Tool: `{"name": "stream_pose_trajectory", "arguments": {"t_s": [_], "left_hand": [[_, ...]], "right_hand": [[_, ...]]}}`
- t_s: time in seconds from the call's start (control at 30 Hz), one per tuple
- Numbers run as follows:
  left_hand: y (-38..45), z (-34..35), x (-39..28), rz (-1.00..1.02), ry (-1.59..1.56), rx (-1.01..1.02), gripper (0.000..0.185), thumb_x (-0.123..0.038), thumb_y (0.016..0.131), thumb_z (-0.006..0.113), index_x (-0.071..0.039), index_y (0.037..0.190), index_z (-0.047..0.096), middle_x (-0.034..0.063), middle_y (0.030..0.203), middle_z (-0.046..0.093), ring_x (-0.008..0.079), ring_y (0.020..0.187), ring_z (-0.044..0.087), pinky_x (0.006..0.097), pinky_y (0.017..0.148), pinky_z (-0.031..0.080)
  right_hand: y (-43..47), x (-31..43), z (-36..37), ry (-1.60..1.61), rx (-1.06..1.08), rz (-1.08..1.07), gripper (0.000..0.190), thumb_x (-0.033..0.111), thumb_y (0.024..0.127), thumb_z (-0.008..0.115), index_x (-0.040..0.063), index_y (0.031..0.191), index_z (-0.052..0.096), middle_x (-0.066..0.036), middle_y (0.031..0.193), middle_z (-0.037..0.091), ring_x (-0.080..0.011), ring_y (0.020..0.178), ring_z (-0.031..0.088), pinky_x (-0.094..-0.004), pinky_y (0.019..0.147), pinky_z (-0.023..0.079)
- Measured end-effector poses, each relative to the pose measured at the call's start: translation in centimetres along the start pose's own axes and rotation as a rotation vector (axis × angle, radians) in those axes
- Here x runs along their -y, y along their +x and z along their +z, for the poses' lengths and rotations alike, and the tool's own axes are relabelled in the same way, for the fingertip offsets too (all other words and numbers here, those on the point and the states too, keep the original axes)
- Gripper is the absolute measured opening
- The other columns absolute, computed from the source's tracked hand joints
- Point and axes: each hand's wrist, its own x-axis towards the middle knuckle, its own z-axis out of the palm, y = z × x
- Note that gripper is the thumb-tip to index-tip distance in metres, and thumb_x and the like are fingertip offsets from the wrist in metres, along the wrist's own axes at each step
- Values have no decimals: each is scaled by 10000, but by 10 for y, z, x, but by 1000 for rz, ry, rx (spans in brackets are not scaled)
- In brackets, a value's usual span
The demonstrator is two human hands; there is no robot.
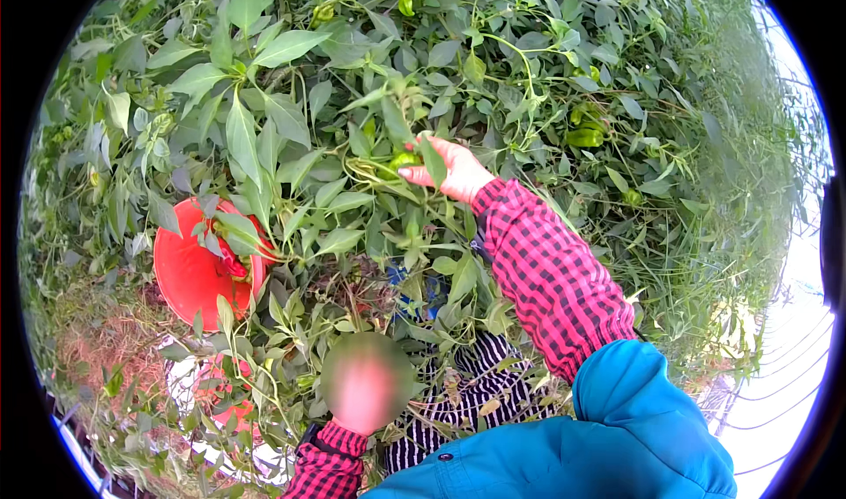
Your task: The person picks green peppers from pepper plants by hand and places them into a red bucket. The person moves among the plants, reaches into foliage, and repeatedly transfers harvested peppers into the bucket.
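My right hand point(451, 167) reaches into the leafy pepper plants, its fingers around a green pepper point(403, 162) partly covered by leaves. Whether the pepper is still on its stem cannot be told. Low in the view, my left hand point(362, 390) is at the foliage, its fingers hidden by a blurred patch. A red plastic bucket point(192, 274) stands left of my hands, partly behind leaves, with a red pepper point(232, 261) showing at its opening.
More green peppers point(585, 135) hang among the leaves at the right. Below the bucket lies a white and red patterned thing point(228, 406), partly hidden by stems. Dry grass point(99, 347) covers ground at the left. Something blue point(413, 294) shows beneath the plants.
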Motion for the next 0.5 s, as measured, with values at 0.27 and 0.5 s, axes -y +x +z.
{"name": "stream_pose_trajectory", "arguments": {"t_s": [0.27, 0.5], "left_hand": [[8, -5, -11, 122, 172, 10, 555, -242, 811, 607, -37, 1303, 453, 159, 1294, 470, 329, 1215, 437, 468, 1048, 330], [7, 0, -10, 114, -159, 11, 562, -179, 764, 629, -36, 1286, 477, 168, 1276, 486, 326, 1197, 451, 460, 1041, 339]], "right_hand": [[-44, -61, 69, 101, -42, 391, 923, 304, 803, 734, -9, 1453, 157, -175, 1206, 537, -187, 840, 606, -323, 696, 502], [-81, -78, 124, 592, -524, -65, 583, -99, 810, 567, -10, 1347, 355, -92, 1199, 554, -143, 1027, 553, -268, 903, 439]]}}
